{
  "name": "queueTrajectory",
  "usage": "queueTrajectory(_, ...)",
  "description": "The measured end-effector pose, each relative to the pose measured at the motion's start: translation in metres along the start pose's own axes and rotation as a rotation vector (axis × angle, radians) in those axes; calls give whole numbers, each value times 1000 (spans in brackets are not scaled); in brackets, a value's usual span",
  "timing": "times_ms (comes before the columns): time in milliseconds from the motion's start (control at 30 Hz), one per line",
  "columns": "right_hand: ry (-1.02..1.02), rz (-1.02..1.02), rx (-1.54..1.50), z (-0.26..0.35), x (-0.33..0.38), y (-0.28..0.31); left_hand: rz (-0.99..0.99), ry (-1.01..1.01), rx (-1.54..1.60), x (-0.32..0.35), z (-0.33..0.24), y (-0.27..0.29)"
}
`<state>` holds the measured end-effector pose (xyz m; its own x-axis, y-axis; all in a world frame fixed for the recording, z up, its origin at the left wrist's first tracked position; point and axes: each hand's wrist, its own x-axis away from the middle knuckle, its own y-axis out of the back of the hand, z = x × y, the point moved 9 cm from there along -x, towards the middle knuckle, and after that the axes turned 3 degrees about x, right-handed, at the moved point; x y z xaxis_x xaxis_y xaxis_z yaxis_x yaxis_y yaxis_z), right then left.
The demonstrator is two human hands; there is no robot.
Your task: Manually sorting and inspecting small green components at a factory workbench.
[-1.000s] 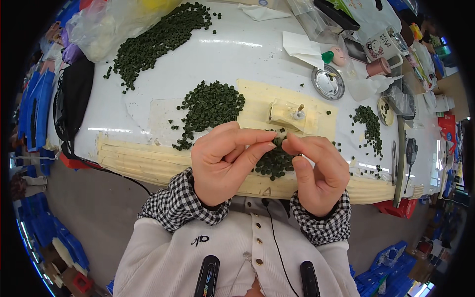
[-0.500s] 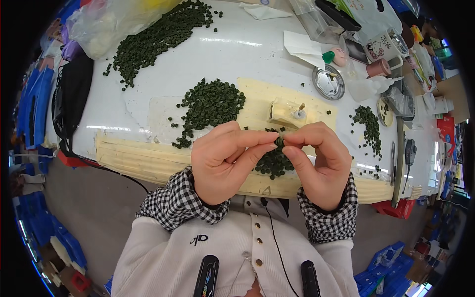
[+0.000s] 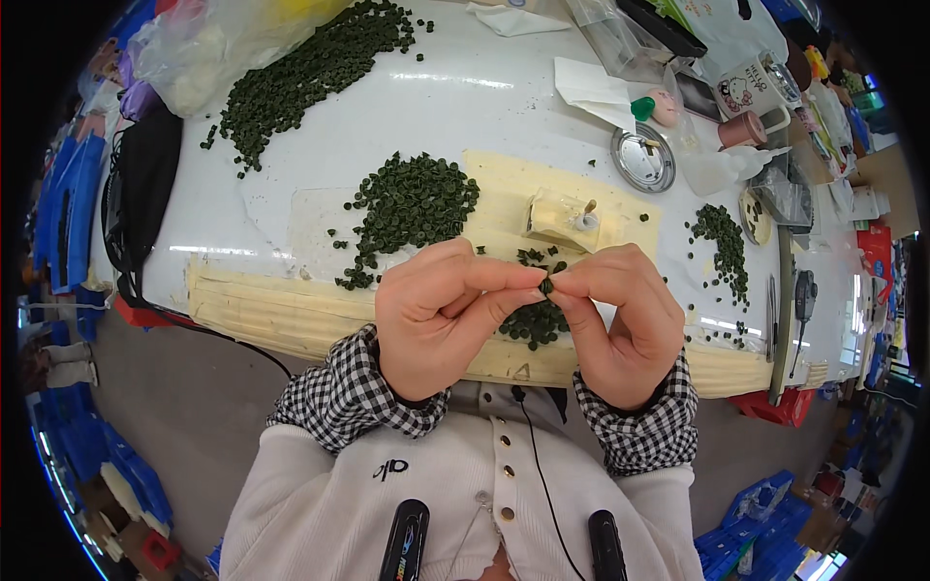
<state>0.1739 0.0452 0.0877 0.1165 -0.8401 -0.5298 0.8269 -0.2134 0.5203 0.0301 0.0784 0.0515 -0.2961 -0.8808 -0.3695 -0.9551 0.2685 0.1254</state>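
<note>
Just above the person's chest, the left hand (image 3: 441, 324) and right hand (image 3: 620, 324) are meeting fingertip to fingertip, together pinching one small dark green round piece (image 3: 546, 286). Directly beneath them a small pile of similar green pieces (image 3: 535, 324) is lying, possibly rubber, on the pale yellow mat (image 3: 504, 179).

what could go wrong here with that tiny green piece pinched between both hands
1. The small green piece is held only by the fingertips of the left hand and right hand; it might slip and be lost in the loose pile directly below.
2. That pile lies near the table's front edge, so a wrist brushing it could push pieces off.
</note>
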Motion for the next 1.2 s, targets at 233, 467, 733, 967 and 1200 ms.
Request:
queueTrajectory(233,56,-8,51,5,0,0,7,50,40,1,7,0)
queueTrajectory(467,31,-19,49,4,1,1,-2,22,32,0,2,0)
queueTrajectory(733,-116,-151,247,-10,-17,35,-7,32,20,1,4,2)
queueTrajectory(967,-65,0,414,-34,-28,17,-13,-9,-26,-1,0,4)
queueTrajectory(1200,-112,-20,379,-32,-28,18,-36,11,-2,1,3,5)
